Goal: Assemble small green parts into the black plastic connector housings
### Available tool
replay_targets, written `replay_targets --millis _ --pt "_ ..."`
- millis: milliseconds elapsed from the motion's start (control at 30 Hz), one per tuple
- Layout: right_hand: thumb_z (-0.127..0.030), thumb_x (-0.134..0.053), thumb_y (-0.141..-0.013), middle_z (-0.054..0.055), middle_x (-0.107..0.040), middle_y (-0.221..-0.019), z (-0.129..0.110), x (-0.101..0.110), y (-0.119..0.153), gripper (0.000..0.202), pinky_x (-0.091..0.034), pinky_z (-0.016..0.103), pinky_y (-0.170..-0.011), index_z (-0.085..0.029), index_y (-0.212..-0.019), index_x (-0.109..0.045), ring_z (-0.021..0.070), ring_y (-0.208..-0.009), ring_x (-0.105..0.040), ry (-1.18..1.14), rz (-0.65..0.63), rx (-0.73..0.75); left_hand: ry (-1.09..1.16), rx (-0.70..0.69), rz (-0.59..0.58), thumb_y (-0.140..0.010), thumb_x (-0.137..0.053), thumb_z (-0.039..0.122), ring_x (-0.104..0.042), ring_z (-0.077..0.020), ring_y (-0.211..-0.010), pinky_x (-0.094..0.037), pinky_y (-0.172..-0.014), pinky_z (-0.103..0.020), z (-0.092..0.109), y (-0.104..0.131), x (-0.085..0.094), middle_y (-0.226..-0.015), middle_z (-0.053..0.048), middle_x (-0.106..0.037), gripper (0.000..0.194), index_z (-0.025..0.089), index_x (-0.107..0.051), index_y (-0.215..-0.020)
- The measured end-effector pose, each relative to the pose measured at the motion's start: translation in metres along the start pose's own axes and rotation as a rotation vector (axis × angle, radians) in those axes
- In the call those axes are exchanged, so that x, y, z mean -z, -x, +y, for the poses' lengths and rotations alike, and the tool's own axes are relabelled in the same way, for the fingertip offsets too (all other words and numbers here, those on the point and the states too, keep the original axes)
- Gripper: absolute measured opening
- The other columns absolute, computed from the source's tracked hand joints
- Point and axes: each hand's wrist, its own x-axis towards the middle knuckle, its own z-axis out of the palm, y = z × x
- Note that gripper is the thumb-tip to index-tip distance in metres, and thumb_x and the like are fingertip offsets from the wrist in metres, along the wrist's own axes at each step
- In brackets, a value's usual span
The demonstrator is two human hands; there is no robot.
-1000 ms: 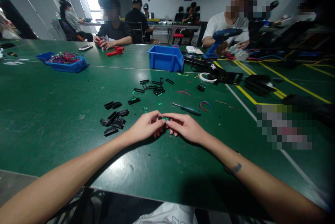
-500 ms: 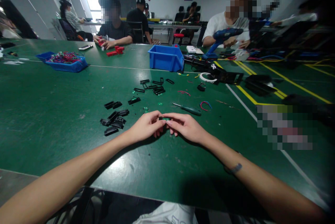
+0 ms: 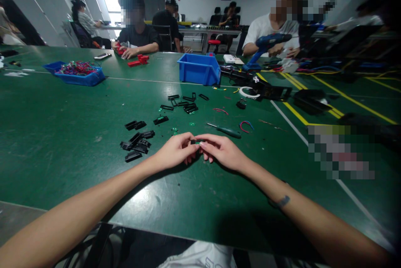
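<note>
Between my fingertips is a small black plastic housing with a green circuit board (image 3: pixel 197 142), mostly covered by my fingers. My left hand (image 3: pixel 177 149) grips its left end, thumb on the near side. My right hand (image 3: pixel 223 151) pinches the right end, its thumb tip close to the left thumb. Left of my hands lies a pile of black plastic housings (image 3: pixel 138 145). Beyond them are several black rectangular frames (image 3: pixel 189 107) and a few small green circuit boards (image 3: pixel 192 124). A screwdriver (image 3: pixel 224 130) with a dark green handle lies just past my right hand.
A blue bin (image 3: pixel 199 71) stands farther back, and a blue tray (image 3: pixel 82 79) of coloured wires sits at the left. Red and blue wires (image 3: pixel 246 126) lie right of the screwdriver. Across the table, one person handles red parts; another sits near a blue power drill (image 3: pixel 266 46).
My hands keep their place around the housing. Less green of the board shows between my fingers now, and more of the black edge.
</note>
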Motion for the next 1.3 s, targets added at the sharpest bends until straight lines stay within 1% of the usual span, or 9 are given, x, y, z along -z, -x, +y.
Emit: replay_targets --millis 500,633,900,1033,1300 --pt "-0.040 -0.056 -0.100 0.001 -0.063 -0.070 -0.0007 -0.0001 -0.0007 0.042 -0.051 0.023 -0.055 -0.015 -0.132 -0.063 0.0126 -0.061 -0.061 0.022 -0.003 0.009 -0.014 -0.005 0.002 -0.094 -0.059 0.041 -0.058 -0.0110 -0.054 -0.050 -0.051 -0.023 -0.0026 -0.0005 0.0000 -0.068 0.001 -0.061 0.026 0.015 -0.055 -0.094" --pt "-0.040 -0.060 -0.098 0.002 -0.065 -0.075 -0.0018 0.0002 0.0001 0.042 -0.052 0.023 -0.057 -0.016 -0.132 -0.063 0.0132 -0.064 -0.063 0.016 -0.007 0.012 -0.011 -0.007 0.002 -0.095 -0.058 0.041 -0.059 -0.0112 -0.055 -0.050 -0.052 -0.023 -0.0020 -0.0001 0.0003 -0.069 0.000 -0.062 0.027 0.014 -0.056 -0.095" --pt "-0.039 -0.061 -0.097 0.002 -0.066 -0.077 -0.0011 0.0012 -0.0001 0.042 -0.053 0.024 -0.057 -0.017 -0.133 -0.063 0.0136 -0.064 -0.063 -0.010 -0.014 0.010 0.001 -0.015 -0.003 -0.095 -0.058 0.042 -0.058 -0.0110 -0.054 -0.050 -0.052 -0.023 -0.0029 -0.0004 0.0001 -0.070 0.000 -0.062 0.028 0.014 -0.056 -0.096" --pt "-0.039 -0.061 -0.097 0.002 -0.066 -0.077 -0.0030 0.0011 0.0001 0.041 -0.052 0.024 -0.057 -0.016 -0.132 -0.063 0.0130 -0.063 -0.063 -0.012 -0.016 0.009 -0.001 -0.012 -0.004 -0.095 -0.058 0.044 -0.058 -0.0108 -0.053 -0.049 -0.051 -0.022 -0.0026 -0.0003 -0.0001 -0.067 0.001 -0.060 0.030 0.015 -0.056 -0.094" --pt "-0.038 -0.059 -0.098 0.002 -0.065 -0.078 -0.0032 0.0008 -0.0002 0.041 -0.052 0.024 -0.056 -0.016 -0.132 -0.062 0.0130 -0.063 -0.063 -0.019 -0.016 0.015 0.005 -0.018 -0.009 -0.098 -0.054 0.047 -0.057 -0.0104 -0.054 -0.049 -0.052 -0.022 -0.0002 0.0003 0.0005 -0.067 0.001 -0.060 0.033 0.014 -0.056 -0.093"
